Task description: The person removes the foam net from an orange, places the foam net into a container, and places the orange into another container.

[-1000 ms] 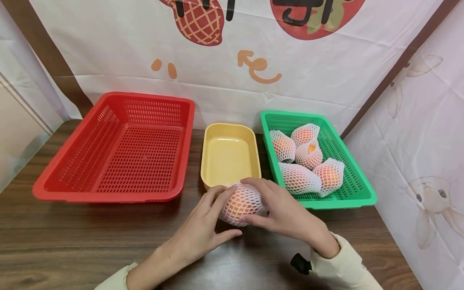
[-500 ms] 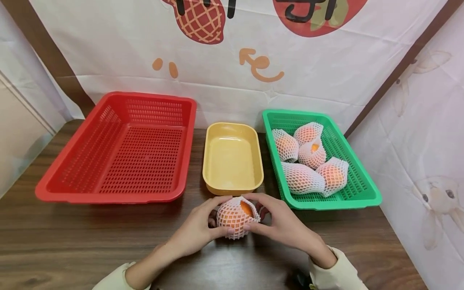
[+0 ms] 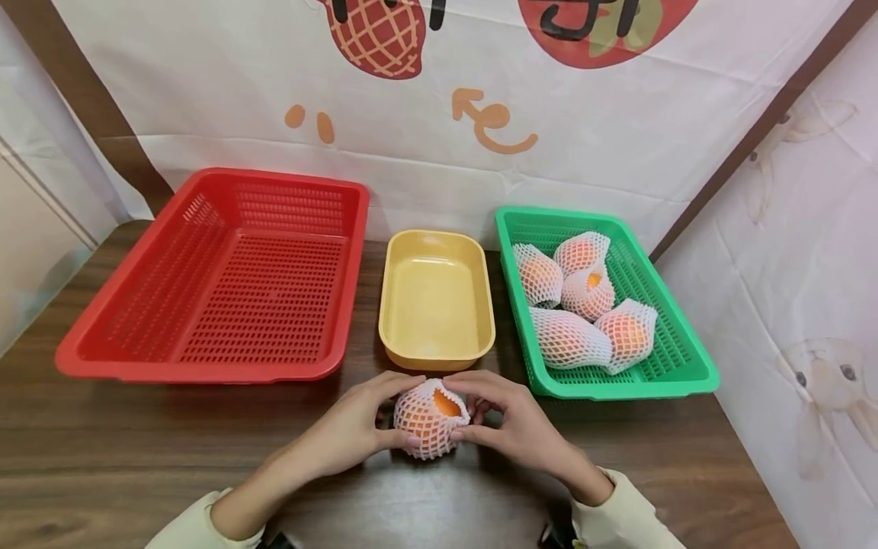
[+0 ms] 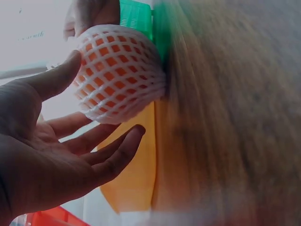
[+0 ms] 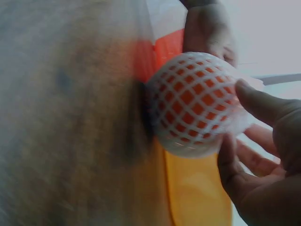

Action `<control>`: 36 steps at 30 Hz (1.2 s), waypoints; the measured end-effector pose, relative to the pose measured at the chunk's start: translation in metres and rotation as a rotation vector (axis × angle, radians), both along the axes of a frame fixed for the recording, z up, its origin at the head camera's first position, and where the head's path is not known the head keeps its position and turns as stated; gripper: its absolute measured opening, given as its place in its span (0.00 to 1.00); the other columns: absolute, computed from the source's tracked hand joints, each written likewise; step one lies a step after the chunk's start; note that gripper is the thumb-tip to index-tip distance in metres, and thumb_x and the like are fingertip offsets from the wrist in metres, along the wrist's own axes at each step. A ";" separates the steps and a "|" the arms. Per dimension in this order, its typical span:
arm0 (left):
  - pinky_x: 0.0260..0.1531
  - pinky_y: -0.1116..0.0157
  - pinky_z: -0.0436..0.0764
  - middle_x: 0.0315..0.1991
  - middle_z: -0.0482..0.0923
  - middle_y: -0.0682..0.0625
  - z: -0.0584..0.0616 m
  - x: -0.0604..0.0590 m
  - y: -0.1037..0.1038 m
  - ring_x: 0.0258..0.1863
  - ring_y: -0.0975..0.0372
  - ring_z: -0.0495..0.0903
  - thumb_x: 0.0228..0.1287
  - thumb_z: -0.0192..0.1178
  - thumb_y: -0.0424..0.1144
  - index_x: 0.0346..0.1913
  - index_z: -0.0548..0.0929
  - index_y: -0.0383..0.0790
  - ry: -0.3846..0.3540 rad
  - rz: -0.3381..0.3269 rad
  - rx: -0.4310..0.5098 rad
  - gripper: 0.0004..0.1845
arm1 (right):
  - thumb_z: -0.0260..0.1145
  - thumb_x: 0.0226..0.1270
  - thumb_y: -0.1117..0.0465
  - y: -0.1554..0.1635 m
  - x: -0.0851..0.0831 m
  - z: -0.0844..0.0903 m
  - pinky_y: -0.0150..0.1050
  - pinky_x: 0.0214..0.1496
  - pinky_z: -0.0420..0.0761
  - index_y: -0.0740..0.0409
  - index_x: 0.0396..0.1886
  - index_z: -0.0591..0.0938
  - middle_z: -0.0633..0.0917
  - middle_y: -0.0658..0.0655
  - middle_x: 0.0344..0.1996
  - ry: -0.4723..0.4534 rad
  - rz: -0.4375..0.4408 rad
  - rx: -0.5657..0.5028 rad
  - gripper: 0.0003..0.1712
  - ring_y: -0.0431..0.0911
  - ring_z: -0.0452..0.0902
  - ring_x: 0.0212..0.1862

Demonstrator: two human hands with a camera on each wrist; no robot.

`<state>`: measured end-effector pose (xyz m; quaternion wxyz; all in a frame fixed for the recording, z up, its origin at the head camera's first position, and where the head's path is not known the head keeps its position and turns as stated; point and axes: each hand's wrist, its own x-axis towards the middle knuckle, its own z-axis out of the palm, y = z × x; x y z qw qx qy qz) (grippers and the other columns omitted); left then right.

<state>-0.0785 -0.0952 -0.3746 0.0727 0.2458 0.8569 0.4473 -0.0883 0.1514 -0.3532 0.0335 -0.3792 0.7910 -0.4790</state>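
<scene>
An orange fruit, apparently an orange [image 3: 420,427], sits on the table in a white foam net sleeve. Bright peel shows through the sleeve's mouth, which faces up and to the right. My left hand [image 3: 343,427] holds its left side, thumb in front and fingers behind. From the right, my right hand [image 3: 524,427] grips the sleeve near its mouth between thumb and fingers. The right wrist view shows that hand's thumb and a finger pinching the net [image 5: 195,103]. In the left wrist view the left thumb touches the net and the fingers curve beneath.
Behind the hands stands a yellow tray [image 3: 437,354]. A big red basket [image 3: 206,371] is to the left. The green basket [image 3: 638,389] on the right holds several net-wrapped fruits [image 3: 569,339]. A printed cloth [image 3: 240,84] hangs behind the table.
Both hands have brought the wrapped fruit nearer and slightly left, away from the yellow tray. It has turned, so the sleeve's opening with bare peel now shows. The left hand has closed around it.
</scene>
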 end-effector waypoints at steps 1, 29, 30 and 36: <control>0.51 0.54 0.74 0.57 0.73 0.52 0.000 0.001 0.000 0.54 0.60 0.74 0.50 0.71 0.53 0.65 0.72 0.40 0.013 0.001 -0.004 0.39 | 0.74 0.51 0.72 -0.002 0.000 -0.001 0.41 0.31 0.81 0.66 0.55 0.79 0.80 0.62 0.49 0.015 -0.003 -0.009 0.28 0.51 0.75 0.33; 0.35 0.68 0.79 0.37 0.83 0.56 -0.015 -0.003 0.008 0.39 0.61 0.82 0.42 0.77 0.36 0.30 0.89 0.47 0.268 0.177 0.332 0.09 | 0.76 0.45 0.75 -0.013 0.000 -0.023 0.41 0.40 0.78 0.65 0.42 0.85 0.83 0.62 0.46 0.093 -0.081 -0.189 0.20 0.51 0.78 0.47; 0.36 0.69 0.79 0.36 0.83 0.56 -0.015 -0.003 0.009 0.38 0.61 0.82 0.42 0.77 0.35 0.29 0.89 0.47 0.282 0.181 0.337 0.09 | 0.75 0.45 0.75 -0.014 0.001 -0.023 0.41 0.38 0.78 0.65 0.40 0.85 0.84 0.62 0.45 0.094 -0.092 -0.197 0.19 0.51 0.79 0.46; 0.44 0.68 0.77 0.39 0.82 0.57 -0.015 -0.002 0.010 0.42 0.62 0.80 0.41 0.77 0.37 0.31 0.87 0.48 0.263 0.173 0.333 0.11 | 0.74 0.45 0.78 -0.017 0.002 -0.022 0.39 0.39 0.80 0.62 0.32 0.85 0.85 0.62 0.37 0.124 -0.151 -0.254 0.13 0.51 0.81 0.41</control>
